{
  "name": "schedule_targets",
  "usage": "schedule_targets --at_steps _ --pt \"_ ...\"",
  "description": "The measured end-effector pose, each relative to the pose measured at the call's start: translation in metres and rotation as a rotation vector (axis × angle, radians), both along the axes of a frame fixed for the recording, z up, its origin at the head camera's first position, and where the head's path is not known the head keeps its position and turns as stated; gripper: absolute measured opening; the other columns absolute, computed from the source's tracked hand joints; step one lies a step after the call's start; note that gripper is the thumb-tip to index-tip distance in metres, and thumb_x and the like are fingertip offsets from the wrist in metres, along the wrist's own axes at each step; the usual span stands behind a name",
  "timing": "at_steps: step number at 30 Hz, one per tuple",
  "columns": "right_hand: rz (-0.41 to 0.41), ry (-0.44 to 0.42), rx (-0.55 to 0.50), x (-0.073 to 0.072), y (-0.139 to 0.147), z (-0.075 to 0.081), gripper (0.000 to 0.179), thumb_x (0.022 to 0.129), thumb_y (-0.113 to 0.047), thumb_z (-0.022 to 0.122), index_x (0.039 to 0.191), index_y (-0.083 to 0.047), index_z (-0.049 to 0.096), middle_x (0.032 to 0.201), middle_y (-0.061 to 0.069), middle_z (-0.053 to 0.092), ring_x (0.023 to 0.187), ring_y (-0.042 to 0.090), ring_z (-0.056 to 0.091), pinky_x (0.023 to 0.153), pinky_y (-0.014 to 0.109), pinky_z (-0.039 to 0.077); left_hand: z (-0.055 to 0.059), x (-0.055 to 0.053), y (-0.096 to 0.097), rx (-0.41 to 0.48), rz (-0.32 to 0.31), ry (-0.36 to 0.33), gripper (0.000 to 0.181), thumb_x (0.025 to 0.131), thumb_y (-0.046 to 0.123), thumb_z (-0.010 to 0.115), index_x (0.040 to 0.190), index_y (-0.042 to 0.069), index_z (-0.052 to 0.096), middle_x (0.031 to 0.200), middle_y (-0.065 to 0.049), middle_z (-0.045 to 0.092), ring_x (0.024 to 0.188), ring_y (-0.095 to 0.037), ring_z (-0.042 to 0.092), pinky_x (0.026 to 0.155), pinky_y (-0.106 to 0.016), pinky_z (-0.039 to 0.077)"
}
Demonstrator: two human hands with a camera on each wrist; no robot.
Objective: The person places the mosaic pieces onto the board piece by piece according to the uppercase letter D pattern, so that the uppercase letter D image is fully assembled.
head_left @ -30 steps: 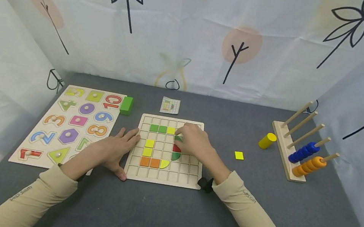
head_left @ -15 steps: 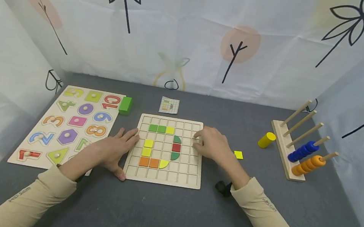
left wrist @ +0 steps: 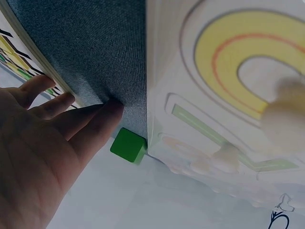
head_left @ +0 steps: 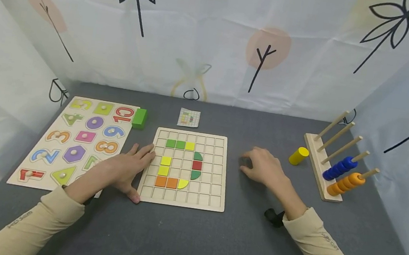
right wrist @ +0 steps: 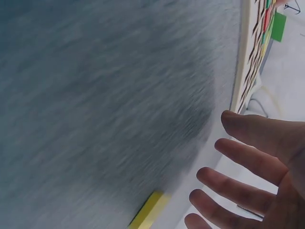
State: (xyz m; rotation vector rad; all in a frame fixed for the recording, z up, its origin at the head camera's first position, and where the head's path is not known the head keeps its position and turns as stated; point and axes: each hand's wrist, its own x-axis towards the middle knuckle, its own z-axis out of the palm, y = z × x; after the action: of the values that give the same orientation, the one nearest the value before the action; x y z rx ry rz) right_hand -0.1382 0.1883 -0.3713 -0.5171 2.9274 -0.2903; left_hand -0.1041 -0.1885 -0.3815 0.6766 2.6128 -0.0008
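Observation:
On the left edge of the wooden grid board [head_left: 203, 198] rests my left hand [head_left: 123, 170], fingers spread and thumb at the near left corner. Coloured tiles lie in the grid: green squares [head_left: 175, 144], yellow squares [head_left: 165, 166], orange squares [head_left: 166, 182], a red square [head_left: 197, 165] and rounded green and yellow pieces. Right of the board, my right hand [head_left: 261, 167] is above the table with nothing visible in its fingers. In the right wrist view its fingers are parted, with a yellow shape [right wrist: 150, 210] below. The loose yellow tile is hidden by this hand in the head view.
A number-and-shape puzzle board [head_left: 60, 134] lies at left, with a green block [head_left: 139, 118] by its corner. A small pattern card [head_left: 189, 117] is behind the grid board. At right stand a yellow cylinder [head_left: 298, 156] and a peg stand [head_left: 320, 173] with blue and orange beads.
My right hand has left the grid board and moved right to where the loose yellow tile lay. The rounded green piece it covered now shows. My left hand has stayed in place.

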Motion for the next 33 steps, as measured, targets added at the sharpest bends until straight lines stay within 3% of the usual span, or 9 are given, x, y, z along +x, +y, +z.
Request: schedule_targets --at_steps 11,19,26,33 --pt "0.003 -0.033 0.005 0.01 0.03 0.001 0.035 0.09 -0.017 0.078 0.122 -0.003 0.074 0.11 0.016 0.072 0.097 0.029 0.068 0.079 0.047 0.057 0.001 0.001 0.0 -0.005 0.006 -0.002 0.135 0.06 0.063 0.092 0.159 0.0 0.026 0.17 -0.024 0.015 0.149 -0.062 0.022 0.11 -0.067 0.041" --pt "0.001 -0.081 0.006 0.013 0.041 0.006 0.04 0.089 -0.017 0.079 0.125 -0.001 0.072 0.122 0.02 0.071 0.113 0.037 0.066 0.092 0.055 0.054 -0.001 0.0 0.0 -0.002 0.014 -0.012 0.135 0.06 0.063 0.092 0.16 0.001 0.025 0.17 -0.023 0.013 0.15 -0.061 0.02 0.111 -0.067 0.04" --pt "-0.003 -0.123 -0.003 0.013 0.053 0.007 0.039 0.088 -0.011 0.079 0.124 0.001 0.071 0.119 0.021 0.071 0.103 0.033 0.068 0.086 0.053 0.056 -0.002 -0.001 0.0 -0.009 0.015 -0.015 0.135 0.06 0.063 0.092 0.16 0.001 0.025 0.171 -0.023 0.013 0.15 -0.061 0.02 0.111 -0.067 0.04" --pt "-0.033 -0.146 -0.038 0.012 0.06 0.005 0.041 0.089 -0.009 0.077 0.128 0.001 0.069 0.121 0.023 0.071 0.109 0.038 0.068 0.087 0.055 0.056 -0.001 0.0 0.001 -0.01 0.012 -0.01 0.136 0.059 0.063 0.092 0.159 0.001 0.025 0.17 -0.023 0.014 0.15 -0.061 0.02 0.111 -0.067 0.04"
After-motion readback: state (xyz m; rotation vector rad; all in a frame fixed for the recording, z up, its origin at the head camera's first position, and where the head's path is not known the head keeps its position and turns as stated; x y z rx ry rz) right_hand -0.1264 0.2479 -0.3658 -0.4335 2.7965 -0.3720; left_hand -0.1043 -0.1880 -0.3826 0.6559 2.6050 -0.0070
